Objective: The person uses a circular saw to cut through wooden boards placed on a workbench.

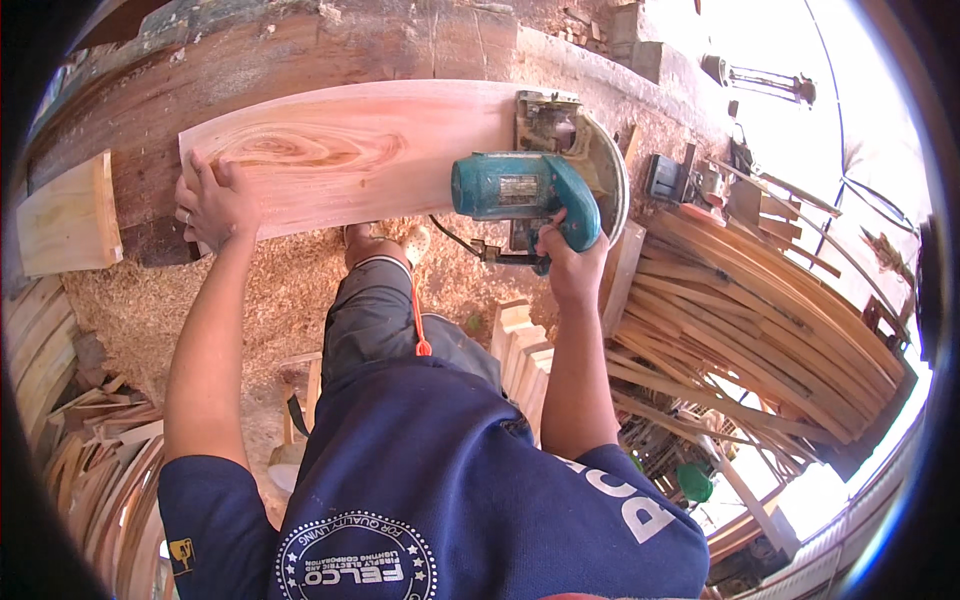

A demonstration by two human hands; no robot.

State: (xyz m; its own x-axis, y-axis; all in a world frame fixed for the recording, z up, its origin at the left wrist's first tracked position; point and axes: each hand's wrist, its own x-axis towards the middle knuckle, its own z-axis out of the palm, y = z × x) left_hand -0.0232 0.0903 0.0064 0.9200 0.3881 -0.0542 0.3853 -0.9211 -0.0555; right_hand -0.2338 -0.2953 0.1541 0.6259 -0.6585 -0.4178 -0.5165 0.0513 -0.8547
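A wide reddish board [400, 150] with a swirling grain lies across the workbench in front of me. My left hand [218, 205] grips its left end, thumb and fingers over the top face near the corner. At the board's right end sits a teal circular saw [510, 185], its metal base on the wood and its round guard to the right. My right hand [572, 250] is wrapped round the saw's rear handle. The blade is hidden by the guard and base, so I cannot tell whether it turns.
A short pale board [70, 220] lies at the left. Stacked timber strips [760, 320] fill the right side, and more offcuts [110, 480] lie at the lower left. Shavings [290, 280] cover the floor near my leg. A dark cord [455, 235] runs beside the saw.
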